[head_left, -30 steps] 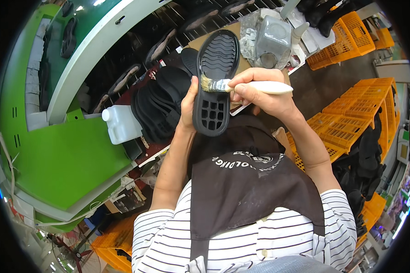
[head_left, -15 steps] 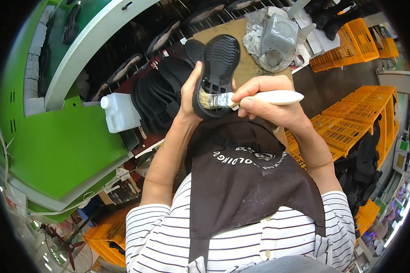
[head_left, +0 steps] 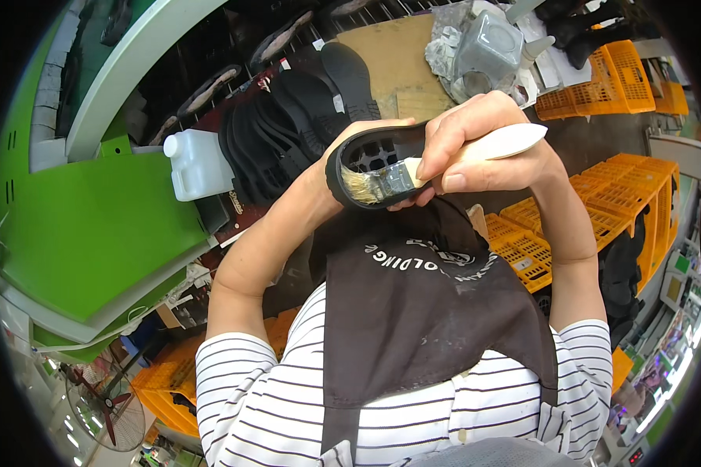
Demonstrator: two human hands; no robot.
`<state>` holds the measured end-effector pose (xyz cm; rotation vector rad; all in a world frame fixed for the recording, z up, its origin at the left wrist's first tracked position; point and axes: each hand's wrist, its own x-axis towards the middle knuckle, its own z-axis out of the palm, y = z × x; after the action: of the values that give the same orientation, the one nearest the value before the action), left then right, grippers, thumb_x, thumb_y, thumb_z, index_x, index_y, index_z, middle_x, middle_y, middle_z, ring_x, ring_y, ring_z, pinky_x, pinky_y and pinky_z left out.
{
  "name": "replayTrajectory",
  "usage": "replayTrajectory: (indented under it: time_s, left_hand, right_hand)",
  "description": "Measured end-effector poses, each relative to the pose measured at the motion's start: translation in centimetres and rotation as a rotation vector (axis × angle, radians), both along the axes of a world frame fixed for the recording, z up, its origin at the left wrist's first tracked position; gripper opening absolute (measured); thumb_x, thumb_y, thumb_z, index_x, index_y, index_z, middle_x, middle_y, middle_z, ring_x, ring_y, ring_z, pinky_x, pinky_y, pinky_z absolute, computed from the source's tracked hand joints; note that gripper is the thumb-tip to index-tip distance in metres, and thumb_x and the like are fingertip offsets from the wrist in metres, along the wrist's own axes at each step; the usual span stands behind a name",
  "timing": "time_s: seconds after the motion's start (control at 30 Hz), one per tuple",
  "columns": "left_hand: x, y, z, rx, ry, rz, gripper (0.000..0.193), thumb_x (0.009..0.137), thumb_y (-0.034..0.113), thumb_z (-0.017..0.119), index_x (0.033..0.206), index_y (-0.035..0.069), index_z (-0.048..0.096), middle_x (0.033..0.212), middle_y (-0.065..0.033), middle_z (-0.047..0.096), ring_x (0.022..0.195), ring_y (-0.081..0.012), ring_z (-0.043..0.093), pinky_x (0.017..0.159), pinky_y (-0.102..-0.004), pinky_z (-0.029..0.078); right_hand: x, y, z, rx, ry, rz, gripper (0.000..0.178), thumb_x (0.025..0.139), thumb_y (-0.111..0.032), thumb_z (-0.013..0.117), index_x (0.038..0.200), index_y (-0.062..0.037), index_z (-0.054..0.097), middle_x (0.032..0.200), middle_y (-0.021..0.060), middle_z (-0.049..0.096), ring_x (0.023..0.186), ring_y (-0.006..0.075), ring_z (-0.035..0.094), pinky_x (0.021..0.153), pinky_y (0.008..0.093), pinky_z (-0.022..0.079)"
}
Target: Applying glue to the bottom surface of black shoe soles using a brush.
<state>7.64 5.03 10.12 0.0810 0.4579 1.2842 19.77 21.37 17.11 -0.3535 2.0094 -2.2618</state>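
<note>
A black shoe sole is gripped along its far and outer edge by my left hand, its hollow inner side with square openings facing up. My right hand is closed round the pale handle of a flat paintbrush. The light bristles rest inside the heel end of the sole, near its rim. The sole's other end is hidden behind my right hand. Just beyond my left hand, several more black soles lie overlapping in a row on the work surface.
A white plastic jug stands left of the row of soles. On the far right sits a translucent container amid crumpled plastic, next to brown board. Orange crates stand to the right. A green machine panel fills the left.
The sole has turned and tilted, its far end swinging right behind my right hand. The brush tilts more steeply, its bristles still inside the heel end. My right hand has moved up and right.
</note>
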Motion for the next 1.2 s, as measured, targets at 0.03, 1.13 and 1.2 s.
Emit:
replayTrajectory:
  time_s: [0.03,1.13,1.2]
  left_hand:
    - [0.2,-0.1,0.4,0.030,0.049,0.010,0.031,0.095,0.017,0.047,0.101,-0.011,0.057,0.081,-0.0230,0.065,0.063,-0.0319,0.067,0.047,-0.0348,0.057]
    - [-0.9,-0.8,0.1,0.034,-0.060,0.037,0.064,0.098,0.045,0.027,0.117,-0.011,0.052,0.081,-0.0342,0.060,0.054,-0.0273,0.060,0.048,-0.0271,0.050]
    - [-0.9,-0.8,0.0,0.023,-0.061,0.046,0.065,0.098,0.045,0.026,0.119,-0.012,0.049,0.081,-0.0361,0.058,0.052,-0.0297,0.058,0.045,-0.0293,0.048]
  right_hand:
    - [-0.1,0.2,-0.1,0.004,-0.007,0.026,0.017,0.075,-0.006,0.070,0.088,0.0051,0.068,0.078,0.0144,0.067,0.069,0.0194,0.063,0.062,0.0292,0.050]
    - [2.1,2.9,-0.1,0.549,0.280,-0.127,0.021,0.076,-0.004,0.072,0.096,-0.0091,0.072,0.078,0.0044,0.052,0.066,0.0155,0.051,0.058,0.0261,0.041]
    - [2.3,3.1,-0.4,0.579,0.207,-0.171,0.022,0.075,-0.001,0.072,0.096,-0.0081,0.072,0.078,0.0045,0.052,0.067,0.0158,0.051,0.059,0.0272,0.042]
